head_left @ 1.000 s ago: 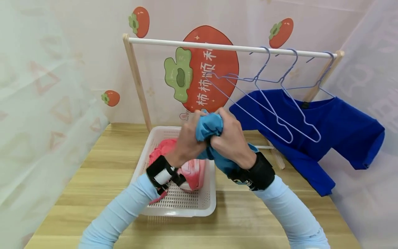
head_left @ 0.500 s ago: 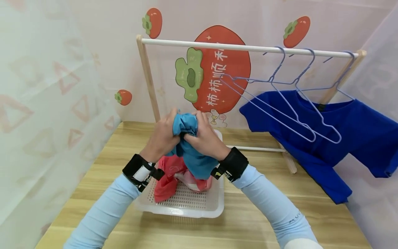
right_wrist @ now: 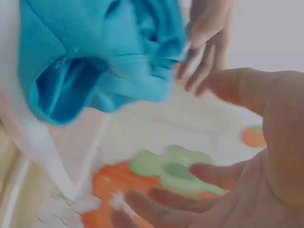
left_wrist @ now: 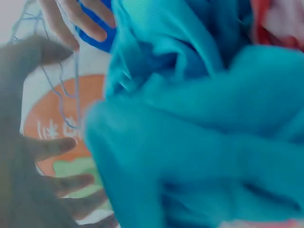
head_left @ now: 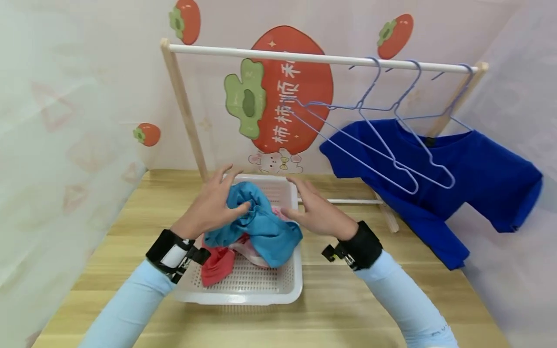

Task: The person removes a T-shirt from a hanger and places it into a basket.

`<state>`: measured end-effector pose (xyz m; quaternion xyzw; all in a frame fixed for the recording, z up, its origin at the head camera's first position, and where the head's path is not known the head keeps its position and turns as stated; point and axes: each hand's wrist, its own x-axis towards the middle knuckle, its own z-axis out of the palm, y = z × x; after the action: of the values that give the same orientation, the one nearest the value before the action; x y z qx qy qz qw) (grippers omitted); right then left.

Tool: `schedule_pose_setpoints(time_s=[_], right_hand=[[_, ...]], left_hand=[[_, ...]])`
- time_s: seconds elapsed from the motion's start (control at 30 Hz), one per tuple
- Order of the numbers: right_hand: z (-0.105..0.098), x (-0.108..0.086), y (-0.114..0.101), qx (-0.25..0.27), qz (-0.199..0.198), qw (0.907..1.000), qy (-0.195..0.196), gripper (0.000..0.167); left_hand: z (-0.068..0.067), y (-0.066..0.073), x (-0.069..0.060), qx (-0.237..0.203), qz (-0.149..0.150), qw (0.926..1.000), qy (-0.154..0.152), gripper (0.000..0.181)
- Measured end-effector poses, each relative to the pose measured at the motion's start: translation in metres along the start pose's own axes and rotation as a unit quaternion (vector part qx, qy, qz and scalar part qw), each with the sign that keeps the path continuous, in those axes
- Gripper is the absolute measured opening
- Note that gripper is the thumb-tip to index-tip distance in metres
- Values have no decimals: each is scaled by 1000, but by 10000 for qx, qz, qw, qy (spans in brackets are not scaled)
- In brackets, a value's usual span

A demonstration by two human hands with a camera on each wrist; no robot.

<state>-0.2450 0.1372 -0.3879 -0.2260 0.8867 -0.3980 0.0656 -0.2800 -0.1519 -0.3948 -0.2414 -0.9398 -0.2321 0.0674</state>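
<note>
A crumpled teal-blue garment lies on red and pink clothes in a white perforated basket. My left hand is spread at its left side, the thumb over the cloth; whether it touches is unclear. Off the garment's right side, my right hand has its fingers extended and holds nothing. The left wrist view shows teal folds beside the spread left hand. In the right wrist view an opening in the teal cloth shows, apart from the right hand.
Behind the basket stands a rack with a white rail and wooden legs. Lilac wire hangers hang at its right part. A royal-blue short-sleeved top hangs on the right, low over the wooden table.
Both hands gripped the bunched teal garment above the basket and moved it left. Now they have let go and moved apart, and the garment lies in the basket.
</note>
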Motion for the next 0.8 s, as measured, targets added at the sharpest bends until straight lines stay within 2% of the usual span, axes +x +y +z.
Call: schedule_pose_setpoints(time_s=[0.07, 0.13, 0.23, 0.3, 0.33, 0.4, 0.43, 0.47, 0.5, 0.53, 0.57, 0.6, 0.63, 0.67, 0.7, 0.73, 0.77, 0.8], right_hand=[[-7, -23, -5, -133, -100, 9996, 237, 71], [-17, -47, -11, -291, -201, 9978, 554, 62], [-40, -82, -15, -515, -435, 9887, 1337, 47], [-64, -100, -15, -842, -524, 9729, 2090, 39], [-78, -107, -14, -979, -504, 9619, 2504, 37], [-109, -119, -12, -1230, -250, 9390, 3201, 36], [-125, -123, -9, -1346, -51, 9284, 3462, 37], [-142, -126, -6, -1450, 182, 9200, 3636, 41], [-158, -128, -3, -1519, 433, 9142, 3732, 45], [-173, -130, 1, -1576, 685, 9091, 3795, 49], [-187, -130, 7, -1655, 900, 9063, 3784, 53], [-200, -130, 14, -1764, 1072, 9033, 3762, 57], [-213, -129, 21, -1857, 1240, 9018, 3700, 60], [-223, -128, 28, -1983, 1391, 8988, 3653, 62], [-233, -126, 35, -2161, 1527, 8941, 3615, 63], [-242, -124, 44, -2335, 1673, 8894, 3556, 64], [-249, -122, 52, -2519, 1773, 8858, 3471, 65], [-255, -120, 60, -2661, 1905, 8830, 3365, 66]], left_hand=[[-4, 6, -2, -207, 205, 9989, 362, 64], [-4, 11, -2, -378, 444, 9965, 594, 46], [-2, 19, 3, -464, 686, 9940, 716, 29], [-1, 22, 9, -407, 709, 9934, 802, 28], [0, 23, 13, -349, 662, 9928, 938, 28], [-1, 21, 21, -228, 467, 9870, 1523, 31], [-3, 19, 25, -185, 261, 9792, 2001, 34], [-6, 14, 30, -130, 16, 9661, 2579, 38], [-10, 8, 34, -122, -256, 9455, 3243, 42], [-16, 1, 39, -178, -556, 9202, 3872, 45], [-23, -7, 44, -273, -899, 8915, 4432, 49], [-29, -16, 48, -399, -1220, 8649, 4853, 54], [-36, -24, 52, -565, -1517, 8427, 5135, 61], [-41, -34, 57, -726, -1743, 8290, 5264, 69], [-46, -42, 61, -914, -1935, 8236, 5252, 77], [-49, -50, 65, -1116, -2112, 8275, 5081, 82], [-50, -56, 69, -1390, -2251, 8360, 4807, 85], [-50, -62, 73, -1691, -2316, 8484, 4449, 85]])
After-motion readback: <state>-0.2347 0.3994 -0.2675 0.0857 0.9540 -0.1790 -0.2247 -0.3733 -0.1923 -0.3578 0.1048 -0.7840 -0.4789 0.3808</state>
